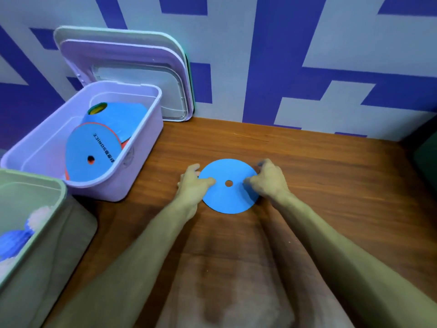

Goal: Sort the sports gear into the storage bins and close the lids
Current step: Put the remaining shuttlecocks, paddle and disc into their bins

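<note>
Both hands have hold of a flat blue disc (227,197) with a small round hole at its centre, one hand at each side. The left hand (192,183) grips the left rim, thumb laid across the top face and fingers curled at the edge. The right hand (267,179) pinches the right rim with bent fingers, a little blurred. The disc lies on the wooden table (331,185), about mid-table and near the person, well apart from the bins. Off to the left stands a lilac bin (146,143), lid off, holding a stack of blue cones (118,117) and, tilted against its near wall, a printed blue disc with an orange rim (94,152). Touching its near corner, at the lower left, is a pale green bin (59,192), also open, with something fluffy in blue and white (21,235) inside; I cannot tell what. Behind the lilac bin, a lilac lid (118,53) leans on the blue-and-white wall in front of a paler lid (106,33).
</note>
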Action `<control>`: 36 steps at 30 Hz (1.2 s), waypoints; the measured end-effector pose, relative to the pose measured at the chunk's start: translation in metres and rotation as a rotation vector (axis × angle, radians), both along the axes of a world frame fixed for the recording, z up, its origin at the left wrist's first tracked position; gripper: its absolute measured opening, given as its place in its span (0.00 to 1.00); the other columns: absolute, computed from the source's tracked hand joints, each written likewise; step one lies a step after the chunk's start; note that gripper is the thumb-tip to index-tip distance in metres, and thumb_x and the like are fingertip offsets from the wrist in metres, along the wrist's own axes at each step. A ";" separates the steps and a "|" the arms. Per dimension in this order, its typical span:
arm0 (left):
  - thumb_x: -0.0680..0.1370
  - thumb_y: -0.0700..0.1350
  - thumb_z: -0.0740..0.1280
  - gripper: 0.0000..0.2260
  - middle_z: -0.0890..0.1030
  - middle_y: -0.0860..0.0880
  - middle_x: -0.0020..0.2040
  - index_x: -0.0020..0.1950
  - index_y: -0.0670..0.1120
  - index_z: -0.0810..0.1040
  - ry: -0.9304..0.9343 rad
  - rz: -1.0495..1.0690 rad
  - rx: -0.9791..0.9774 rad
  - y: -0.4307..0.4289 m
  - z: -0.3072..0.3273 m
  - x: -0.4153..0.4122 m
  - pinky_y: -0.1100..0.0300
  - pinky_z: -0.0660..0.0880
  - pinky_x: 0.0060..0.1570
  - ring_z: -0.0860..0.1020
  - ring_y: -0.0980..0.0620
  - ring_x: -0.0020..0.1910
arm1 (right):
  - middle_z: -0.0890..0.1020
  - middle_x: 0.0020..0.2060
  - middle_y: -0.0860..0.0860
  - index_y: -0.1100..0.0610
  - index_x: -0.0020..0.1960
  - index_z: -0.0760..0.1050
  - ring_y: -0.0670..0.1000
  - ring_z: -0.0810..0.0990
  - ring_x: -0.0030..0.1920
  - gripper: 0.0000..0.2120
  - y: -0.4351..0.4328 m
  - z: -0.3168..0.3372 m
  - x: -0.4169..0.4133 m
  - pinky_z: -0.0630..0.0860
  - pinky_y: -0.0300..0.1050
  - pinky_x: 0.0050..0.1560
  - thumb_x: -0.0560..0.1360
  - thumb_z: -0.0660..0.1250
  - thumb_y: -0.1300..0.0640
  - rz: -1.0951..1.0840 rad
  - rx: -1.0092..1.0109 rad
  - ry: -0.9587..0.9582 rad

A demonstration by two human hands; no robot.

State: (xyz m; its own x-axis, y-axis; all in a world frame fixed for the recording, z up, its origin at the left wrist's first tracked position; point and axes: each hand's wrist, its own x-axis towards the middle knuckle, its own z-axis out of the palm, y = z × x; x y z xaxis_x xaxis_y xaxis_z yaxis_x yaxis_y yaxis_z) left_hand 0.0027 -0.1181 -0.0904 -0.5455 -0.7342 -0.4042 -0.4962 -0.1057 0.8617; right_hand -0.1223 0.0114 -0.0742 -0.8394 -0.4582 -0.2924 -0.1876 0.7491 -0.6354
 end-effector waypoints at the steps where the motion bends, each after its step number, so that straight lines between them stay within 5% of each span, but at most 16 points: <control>1: 0.64 0.47 0.71 0.34 0.72 0.47 0.65 0.70 0.48 0.68 0.016 0.040 0.007 0.000 0.001 -0.001 0.47 0.73 0.62 0.73 0.46 0.62 | 0.72 0.63 0.60 0.60 0.65 0.68 0.60 0.73 0.62 0.25 0.001 -0.002 0.000 0.71 0.45 0.58 0.70 0.70 0.57 -0.021 -0.003 -0.007; 7: 0.74 0.36 0.67 0.13 0.79 0.45 0.51 0.57 0.47 0.77 -0.131 -0.106 -0.103 -0.003 0.011 0.005 0.52 0.78 0.50 0.79 0.48 0.50 | 0.80 0.50 0.54 0.58 0.54 0.76 0.54 0.78 0.55 0.14 0.015 0.001 0.012 0.72 0.42 0.50 0.70 0.67 0.66 -0.037 -0.089 0.049; 12: 0.74 0.33 0.68 0.16 0.79 0.42 0.51 0.61 0.44 0.73 -0.109 -0.215 -0.104 0.003 0.052 0.025 0.58 0.77 0.34 0.79 0.49 0.39 | 0.77 0.45 0.51 0.57 0.54 0.75 0.50 0.75 0.48 0.14 0.011 0.037 0.031 0.72 0.43 0.46 0.71 0.63 0.70 -0.033 -0.222 0.098; 18: 0.74 0.33 0.68 0.14 0.81 0.48 0.44 0.59 0.40 0.77 -0.002 -0.252 -0.319 -0.002 0.120 0.072 0.65 0.77 0.31 0.79 0.54 0.37 | 0.78 0.40 0.50 0.57 0.49 0.78 0.49 0.75 0.42 0.09 0.003 0.086 0.051 0.67 0.37 0.31 0.72 0.65 0.66 0.064 -0.299 0.188; 21: 0.73 0.33 0.69 0.11 0.78 0.54 0.36 0.52 0.44 0.80 0.116 -0.142 -0.479 -0.015 0.154 0.100 0.70 0.75 0.34 0.75 0.61 0.34 | 0.78 0.39 0.50 0.56 0.46 0.75 0.52 0.76 0.42 0.03 -0.007 0.104 0.070 0.69 0.44 0.34 0.72 0.66 0.61 0.166 -0.307 0.207; 25: 0.72 0.37 0.72 0.08 0.76 0.54 0.35 0.47 0.49 0.81 0.224 0.049 -0.620 -0.047 0.179 0.129 0.63 0.73 0.32 0.74 0.60 0.34 | 0.80 0.31 0.51 0.55 0.40 0.72 0.51 0.79 0.31 0.06 -0.035 0.127 0.096 0.77 0.50 0.39 0.73 0.68 0.58 0.287 -0.393 0.176; 30: 0.72 0.41 0.72 0.07 0.78 0.49 0.35 0.50 0.45 0.83 0.111 0.193 -0.805 -0.106 0.185 0.145 0.58 0.75 0.46 0.78 0.50 0.42 | 0.78 0.32 0.51 0.52 0.39 0.68 0.51 0.78 0.32 0.09 -0.092 0.148 0.119 0.75 0.49 0.40 0.75 0.66 0.59 0.379 -0.530 0.225; 36: 0.74 0.43 0.69 0.11 0.79 0.45 0.50 0.56 0.45 0.79 -0.056 0.223 -0.887 -0.170 0.158 0.147 0.54 0.73 0.49 0.76 0.44 0.52 | 0.80 0.36 0.54 0.53 0.41 0.68 0.57 0.82 0.40 0.08 -0.164 0.137 0.136 0.77 0.55 0.47 0.76 0.66 0.59 0.432 -0.537 0.210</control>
State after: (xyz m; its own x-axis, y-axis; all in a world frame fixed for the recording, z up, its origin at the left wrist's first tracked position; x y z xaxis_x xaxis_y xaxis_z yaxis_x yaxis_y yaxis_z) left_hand 0.1496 -0.2884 0.0680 -0.3501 -0.8743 0.3361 -0.5875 0.4844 0.6482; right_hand 0.0132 -0.1530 0.0624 -0.5643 -0.7974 0.2137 -0.5551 0.1749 -0.8132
